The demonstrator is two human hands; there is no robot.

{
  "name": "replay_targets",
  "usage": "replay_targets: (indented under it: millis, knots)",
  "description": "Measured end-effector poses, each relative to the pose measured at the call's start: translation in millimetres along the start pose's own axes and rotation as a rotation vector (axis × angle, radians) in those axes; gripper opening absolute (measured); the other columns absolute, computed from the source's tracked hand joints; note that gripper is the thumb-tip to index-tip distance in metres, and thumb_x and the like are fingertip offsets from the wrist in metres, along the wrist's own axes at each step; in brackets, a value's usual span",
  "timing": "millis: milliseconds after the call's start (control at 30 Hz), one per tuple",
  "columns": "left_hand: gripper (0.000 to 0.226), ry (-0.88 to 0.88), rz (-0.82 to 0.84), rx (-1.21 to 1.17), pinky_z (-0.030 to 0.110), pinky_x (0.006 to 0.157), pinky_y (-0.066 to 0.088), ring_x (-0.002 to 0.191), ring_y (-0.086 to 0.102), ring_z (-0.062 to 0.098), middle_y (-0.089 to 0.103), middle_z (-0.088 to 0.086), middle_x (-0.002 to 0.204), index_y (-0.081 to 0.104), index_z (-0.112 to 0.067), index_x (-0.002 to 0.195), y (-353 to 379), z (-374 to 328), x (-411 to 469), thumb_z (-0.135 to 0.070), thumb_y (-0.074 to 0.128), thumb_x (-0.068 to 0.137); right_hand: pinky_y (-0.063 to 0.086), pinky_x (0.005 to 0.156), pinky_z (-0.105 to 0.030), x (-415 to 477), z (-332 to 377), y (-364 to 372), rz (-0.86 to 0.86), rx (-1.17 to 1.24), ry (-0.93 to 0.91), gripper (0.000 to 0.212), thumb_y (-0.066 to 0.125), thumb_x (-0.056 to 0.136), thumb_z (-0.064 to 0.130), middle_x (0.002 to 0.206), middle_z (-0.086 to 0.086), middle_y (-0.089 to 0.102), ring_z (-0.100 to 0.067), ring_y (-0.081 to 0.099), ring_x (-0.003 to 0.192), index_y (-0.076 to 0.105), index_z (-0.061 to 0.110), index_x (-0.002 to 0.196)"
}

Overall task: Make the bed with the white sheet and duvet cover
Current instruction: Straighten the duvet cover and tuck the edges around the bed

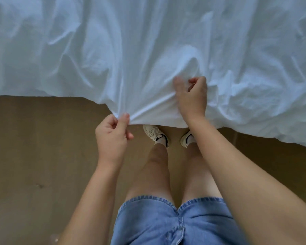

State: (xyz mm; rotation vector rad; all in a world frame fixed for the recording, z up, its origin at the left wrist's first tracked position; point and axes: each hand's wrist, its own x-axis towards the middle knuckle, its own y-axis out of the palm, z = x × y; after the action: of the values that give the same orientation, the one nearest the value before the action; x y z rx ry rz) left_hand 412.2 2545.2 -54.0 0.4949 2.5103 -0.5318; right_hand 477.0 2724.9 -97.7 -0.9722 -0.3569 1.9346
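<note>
A rumpled white sheet (148, 41) is spread across the bed, its edge hanging over the brown floor (34, 147). The hem is pinched between the thumb and fingers of the left hand (111, 137). A fold farther in is gripped by the curled fingers of the right hand (193, 96).

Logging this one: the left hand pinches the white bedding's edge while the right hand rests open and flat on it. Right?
Not quite. The head view shows the right hand curled round a bunch of the white bedding, not lying flat. The left hand does pinch the edge.
</note>
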Motion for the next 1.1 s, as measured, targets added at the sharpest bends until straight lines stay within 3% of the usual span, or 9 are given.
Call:
replay_targets:
  millis: [133,267,400,533,667,833,933,1000,1100]
  knots:
    - [0.037,-0.156,-0.059,0.149,0.027,0.058,0.043,0.047,0.049,0.011,0.046,0.001,0.051,0.044,-0.012,0.055,4,3,29,-0.019,0.06,0.088,0.041,0.071,-0.032,5,8,8,0.228,-0.369,0.054,0.076,0.052,0.076,0.072,0.108,-0.004,0.052,-0.023,0.053,0.096,0.047,0.006,0.114]
    - [0.044,-0.201,-0.064,0.222,0.037,0.076,0.051,0.077,0.064,0.027,0.065,0.006,0.075,0.057,-0.014,0.071,19,-8,74,-0.057,0.058,0.08,0.032,0.06,-0.031,15,13,17,0.293,-0.425,-0.037,0.04,0.046,0.093,0.051,0.073,0.004,0.045,-0.022,0.049,0.077,0.046,0.011,0.088]
    - [0.037,-0.083,-0.097,0.245,0.036,0.067,0.048,0.069,0.06,0.024,0.056,0.0,0.063,0.056,-0.01,0.07,27,-19,94,-0.041,0.056,0.091,0.031,0.062,-0.031,18,22,26,0.312,-0.408,-0.092,0.021,0.039,0.099,0.024,0.07,0.002,0.042,-0.019,0.044,0.067,0.043,0.012,0.081]
    - [0.052,0.079,-0.106,0.433,0.031,0.049,0.025,0.045,0.033,0.008,0.035,-0.008,0.044,0.03,-0.017,0.05,3,-20,72,-0.035,0.051,0.094,0.028,0.062,-0.03,0,47,28,0.455,-0.304,-0.275,0.016,0.037,0.099,0.018,0.069,0.005,0.04,-0.015,0.038,0.064,0.041,0.012,0.085]
    - [0.052,0.028,-0.274,0.251,0.028,0.048,0.017,0.049,0.021,0.012,0.024,-0.005,0.051,0.022,-0.017,0.055,-59,2,48,-0.03,0.055,0.093,0.02,0.057,-0.032,-35,60,37,0.715,-0.409,-0.509,0.015,0.038,0.099,0.019,0.069,0.006,0.039,-0.017,0.037,0.064,0.038,0.015,0.085]
    - [0.042,-0.102,-0.412,-0.021,0.022,0.045,0.029,0.047,0.036,0.008,0.042,-0.003,0.054,0.04,-0.018,0.056,-51,2,57,-0.03,0.055,0.094,0.024,0.063,-0.029,-31,63,51,0.584,-0.364,-0.394,0.013,0.039,0.099,0.016,0.079,-0.003,0.047,-0.021,0.043,0.076,0.045,0.011,0.088]
    - [0.015,-0.135,-0.371,-0.134,0.009,0.061,0.044,0.073,0.057,0.0,0.062,-0.008,0.085,0.058,-0.021,0.088,-42,-10,84,-0.032,0.067,0.085,0.024,0.062,-0.03,-33,57,53,0.611,-0.397,-0.382,0.015,0.038,0.099,0.015,0.08,-0.006,0.047,-0.023,0.043,0.075,0.043,0.009,0.086]
    - [0.045,-0.164,-0.34,-0.192,0.017,0.079,0.05,0.095,0.062,0.008,0.063,-0.002,0.109,0.055,-0.01,0.113,-40,-20,103,-0.037,0.072,0.081,0.025,0.063,-0.03,-32,50,51,0.643,-0.416,-0.366,0.016,0.038,0.1,0.016,0.08,-0.006,0.047,-0.022,0.043,0.076,0.042,0.008,0.086]
    - [0.019,-0.12,-0.248,-0.104,0.024,0.075,0.049,0.081,0.061,0.01,0.064,-0.005,0.088,0.06,-0.014,0.093,-28,-42,120,-0.032,0.062,0.089,0.03,0.065,-0.033,-29,47,51,0.641,-0.415,-0.34,0.018,0.038,0.1,0.016,0.081,-0.006,0.049,-0.022,0.045,0.078,0.047,0.004,0.09]
